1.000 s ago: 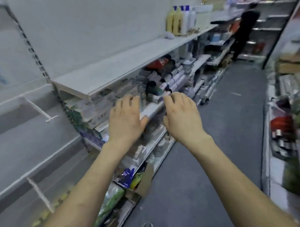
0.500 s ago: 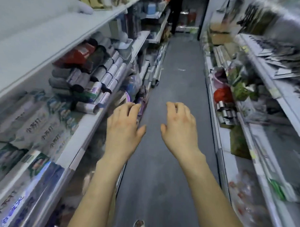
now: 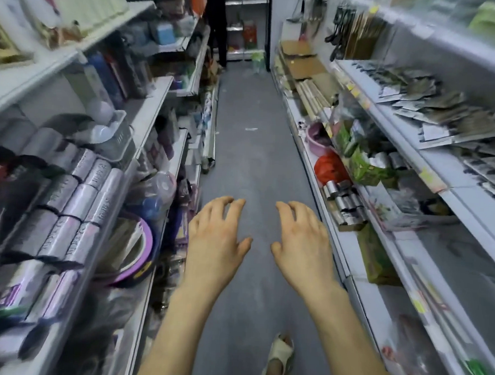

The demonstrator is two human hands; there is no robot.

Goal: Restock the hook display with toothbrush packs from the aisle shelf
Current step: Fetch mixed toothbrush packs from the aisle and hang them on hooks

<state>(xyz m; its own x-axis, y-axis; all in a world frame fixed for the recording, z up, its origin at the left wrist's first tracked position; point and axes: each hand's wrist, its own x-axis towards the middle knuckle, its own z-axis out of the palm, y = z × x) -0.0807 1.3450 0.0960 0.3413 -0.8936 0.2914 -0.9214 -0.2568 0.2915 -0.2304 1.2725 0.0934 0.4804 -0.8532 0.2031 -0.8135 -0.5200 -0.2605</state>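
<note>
Both hands hover mid-frame over the aisle floor, left hand and right hand loosely spread and empty, probably free to pick stock.

A narrow shop aisle: a grey floor runs between two banks of white shelving. The left shelves carry stacked rolls in pale wrappers, a white basket and a purple-rimmed round tub. The right shelves hold flat carded packs on the upper level — lower down, a pink basin, a red bag, green packets and shiny metal cylinders. A sandalled foot stands on the floor.
</note>
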